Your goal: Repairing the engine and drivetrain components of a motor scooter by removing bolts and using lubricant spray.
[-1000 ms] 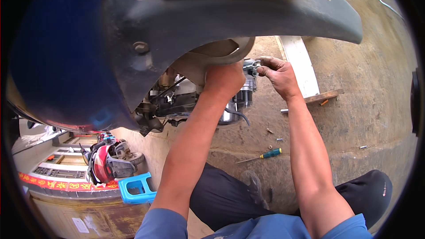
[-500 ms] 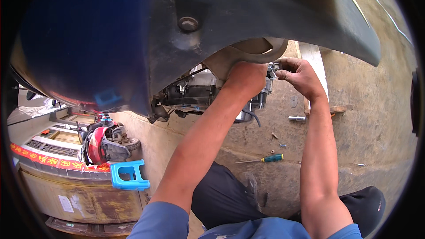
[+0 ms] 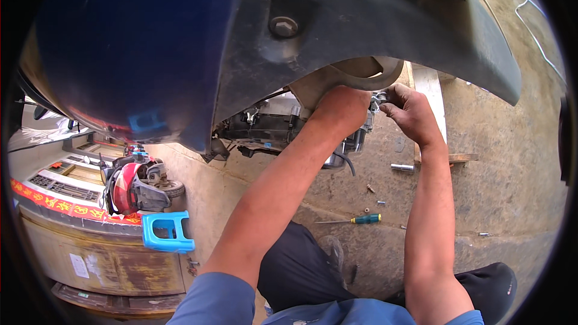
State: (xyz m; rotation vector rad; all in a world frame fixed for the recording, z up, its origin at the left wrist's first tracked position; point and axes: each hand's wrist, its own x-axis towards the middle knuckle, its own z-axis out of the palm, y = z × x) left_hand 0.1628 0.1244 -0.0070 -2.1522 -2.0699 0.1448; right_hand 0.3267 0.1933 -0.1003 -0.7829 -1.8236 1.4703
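Observation:
A scooter's dark plastic body panel (image 3: pixel 253 72) hangs over the work, with a hex-headed bolt (image 3: pixel 283 27) in it. Under its edge shows the engine (image 3: pixel 265 127), black and silver, with a short black hose (image 3: pixel 347 162). My left hand (image 3: pixel 344 108) reaches in below a curved grey part (image 3: pixel 391 72); its fingers are hidden there. From the other side, my right hand (image 3: pixel 414 117) pinches a small silver metal part (image 3: pixel 379 100) at the engine's end, thumb and forefinger bent around it. The exact kind of that part is too small to tell.
On the concrete lie a screwdriver (image 3: pixel 366 219) with a green and yellow handle, a metal socket (image 3: pixel 402 167) and several small bolts. A white board (image 3: pixel 428 84) lies past my right hand. At left stand a blue plastic stool (image 3: pixel 158 243), a wooden cabinet (image 3: pixel 120 271) and a red scooter (image 3: pixel 127 189).
The view has shifted slightly, so the panel and engine sit a little further right. Both hands stay at the same spot, the right one still pinching the small metal part.

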